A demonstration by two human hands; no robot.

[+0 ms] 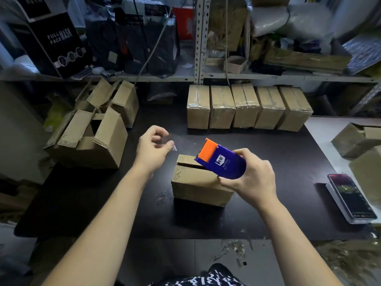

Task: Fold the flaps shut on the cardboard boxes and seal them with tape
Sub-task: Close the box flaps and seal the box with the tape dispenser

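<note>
Taping step. Right grip [253, 178] is clamped round the dispenser [222, 159], and the left grip [152, 147] pinches the tape [183, 140] end, with the strip stretched between them. Box [198, 182] is on the counter [268, 213] just below the right grip: plain brown, flaps folded, one edge slightly proud, seam looks untaped. Next, I reckon: press that flap flat, then lay the strip along the seam.

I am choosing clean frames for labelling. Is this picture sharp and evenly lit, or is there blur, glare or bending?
Head view: the centre is sharp, the label on the tape dispenser crisp in the right hand. Head view: corners smear, most at upper right. Head view: the shelf edge bows slightly from the wide lens. Head view: dim light, with glare on the sealed boxes.
</note>
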